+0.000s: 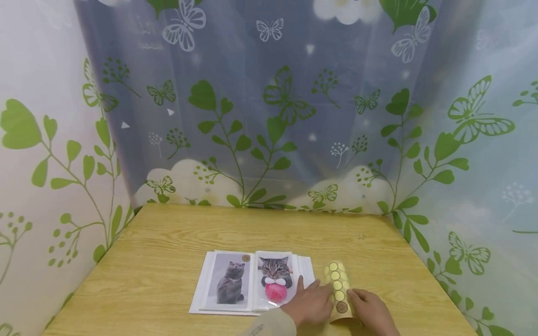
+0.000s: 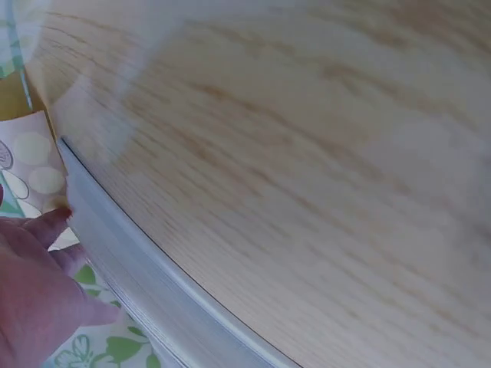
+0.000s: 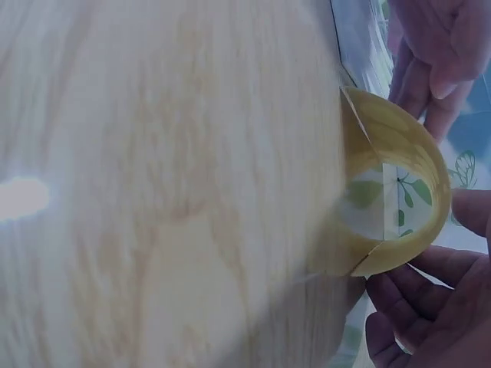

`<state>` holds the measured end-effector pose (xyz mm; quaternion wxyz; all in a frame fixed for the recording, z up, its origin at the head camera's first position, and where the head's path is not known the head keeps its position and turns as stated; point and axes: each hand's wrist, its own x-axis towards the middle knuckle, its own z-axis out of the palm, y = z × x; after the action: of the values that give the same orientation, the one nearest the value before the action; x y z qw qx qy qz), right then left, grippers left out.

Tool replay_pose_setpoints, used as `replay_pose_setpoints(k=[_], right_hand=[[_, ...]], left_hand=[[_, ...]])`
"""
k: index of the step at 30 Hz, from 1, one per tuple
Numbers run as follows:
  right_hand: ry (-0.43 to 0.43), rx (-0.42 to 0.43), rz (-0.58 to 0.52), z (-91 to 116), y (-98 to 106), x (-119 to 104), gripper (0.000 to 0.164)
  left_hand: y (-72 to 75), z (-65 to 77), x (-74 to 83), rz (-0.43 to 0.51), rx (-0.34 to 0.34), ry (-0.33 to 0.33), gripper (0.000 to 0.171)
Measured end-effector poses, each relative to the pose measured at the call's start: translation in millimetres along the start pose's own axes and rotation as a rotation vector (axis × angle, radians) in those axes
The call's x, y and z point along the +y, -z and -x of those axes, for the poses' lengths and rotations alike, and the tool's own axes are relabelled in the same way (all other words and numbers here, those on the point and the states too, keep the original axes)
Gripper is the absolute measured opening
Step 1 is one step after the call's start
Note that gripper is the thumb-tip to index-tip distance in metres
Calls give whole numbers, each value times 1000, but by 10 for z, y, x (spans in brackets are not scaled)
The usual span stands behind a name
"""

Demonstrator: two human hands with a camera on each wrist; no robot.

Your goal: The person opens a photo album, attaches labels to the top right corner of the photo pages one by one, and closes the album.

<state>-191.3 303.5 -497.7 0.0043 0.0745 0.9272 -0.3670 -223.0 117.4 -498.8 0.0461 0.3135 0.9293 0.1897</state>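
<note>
A curled strip of round gold stickers [image 1: 337, 284] stands arched on the table, with a brown round sticker [image 1: 342, 307] at its near end. In the right wrist view the sticker strip [image 3: 403, 130] bends almost into a ring. My right hand [image 1: 371, 311] grips its right side between thumb and fingers. From the left, my left hand [image 1: 312, 302] reaches over the photo album's edge, fingers touching the strip's left side. The open photo album [image 1: 203, 298] shows a grey cat photo [image 1: 230, 282] and a tabby photo [image 1: 275, 280]. A small brown sticker [image 1: 246, 257] sits on the grey cat photo's upper corner.
The wood-grain table [image 1: 252, 228] runs back to a patterned curtain [image 1: 269, 140] with green leaves and butterflies, which also closes off both sides. In the left wrist view, the album's page edges [image 2: 169, 284] stand beside the left hand.
</note>
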Motion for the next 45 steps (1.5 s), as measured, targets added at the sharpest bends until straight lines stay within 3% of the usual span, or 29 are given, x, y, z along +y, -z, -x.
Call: replay_pose_setpoints(k=[7,12,23,26,30,39,45], right_hand=[[13,31,-55,3,5,-28,50],[-20,33,-128,-15,-5,-34,53],[-65,62,-327,-39,10,-71,54],[-75,61,-295,-37,7,-104,59],[-65,57,-223,-37,-3,-124,64],[-68,71,-324,-20,-8,-141,57],[-44,69,-285,-14,-23,-174,56]], left_hand=[[6,-28,12,63,18,-53,51],[20,-70,31,192,41,-93,48],[55,-89,48,444,87,-23,49],[63,-88,50,488,80,-13,48],[82,-79,67,510,81,-8,48],[101,-63,52,548,109,10,52],[79,-75,96,541,90,-2,52]])
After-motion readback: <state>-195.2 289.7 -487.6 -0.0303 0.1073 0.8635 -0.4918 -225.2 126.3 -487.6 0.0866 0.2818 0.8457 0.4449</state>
